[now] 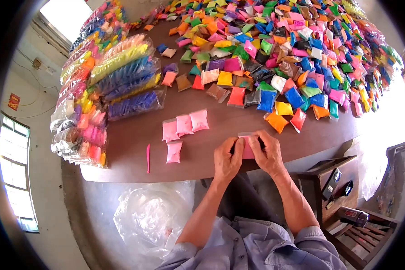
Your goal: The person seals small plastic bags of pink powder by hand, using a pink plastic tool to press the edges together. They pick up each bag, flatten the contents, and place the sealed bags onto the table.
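Both of my hands meet at the table's near edge on one small pink packet [248,152], a clear bag with pink filling. My left hand [228,155] pinches its left side with thumb and bent fingers. On the opposite side, my right hand [266,150] grips it the same way, thumb on the front. The packet's clear top strip shows between the thumbs; its lower part is partly hidden. Left of my hands lie several light pink packets [183,125], three in a row and a single one [173,152] below. A pink plastic stick [148,158] lies farther left.
A big heap of multicoloured packets [274,58] covers the back and right of the brown table [202,164]. Bundled bags [130,72] are stacked at left. Below are a clear plastic sack [153,220] and, at right, a wooden stool [328,184] with a phone-like black object [332,182].
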A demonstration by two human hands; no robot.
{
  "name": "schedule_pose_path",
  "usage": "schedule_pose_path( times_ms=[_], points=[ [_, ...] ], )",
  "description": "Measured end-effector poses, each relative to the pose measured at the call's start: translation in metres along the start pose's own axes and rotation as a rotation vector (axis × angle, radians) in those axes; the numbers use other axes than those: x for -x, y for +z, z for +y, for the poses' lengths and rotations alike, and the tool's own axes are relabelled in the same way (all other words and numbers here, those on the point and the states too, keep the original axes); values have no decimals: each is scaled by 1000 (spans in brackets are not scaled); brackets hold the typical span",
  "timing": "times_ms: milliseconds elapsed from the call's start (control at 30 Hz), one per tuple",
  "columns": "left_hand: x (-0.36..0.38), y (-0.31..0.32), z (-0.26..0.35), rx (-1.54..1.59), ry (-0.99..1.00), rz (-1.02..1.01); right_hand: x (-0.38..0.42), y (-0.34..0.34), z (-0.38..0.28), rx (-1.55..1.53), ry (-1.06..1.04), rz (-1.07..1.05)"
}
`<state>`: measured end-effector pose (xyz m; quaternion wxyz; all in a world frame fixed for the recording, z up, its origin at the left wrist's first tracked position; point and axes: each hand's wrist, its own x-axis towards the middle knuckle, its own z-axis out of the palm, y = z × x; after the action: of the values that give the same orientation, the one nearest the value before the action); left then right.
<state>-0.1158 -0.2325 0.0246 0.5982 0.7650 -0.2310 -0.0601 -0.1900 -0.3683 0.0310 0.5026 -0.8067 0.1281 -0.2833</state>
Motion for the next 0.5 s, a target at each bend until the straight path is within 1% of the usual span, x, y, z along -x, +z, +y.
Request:
schedule_pose_path(
  times_ms=[133, 200, 233, 300, 433, 500],
  points=[
    [0, 2, 4, 3, 50, 2, 1, -2, 3, -20, -2, 5],
    [-1, 0, 9, -21, -28, -92, 2, -3, 9, -31, 0, 19],
    [-1, 0, 12, -22, -29, -96, 2, -2, 8, -31, 2, 22],
    [-2, 2, 15, 44, -19, -81, 2, -1, 6, -42, -25, 33],
    [-1, -1, 5, -3, 1, -77, 1, -3, 1, -51, 20, -9],
    [0, 0, -1, -23, 44, 10, -1, -3, -6, -55, 37, 9]
  ],
)
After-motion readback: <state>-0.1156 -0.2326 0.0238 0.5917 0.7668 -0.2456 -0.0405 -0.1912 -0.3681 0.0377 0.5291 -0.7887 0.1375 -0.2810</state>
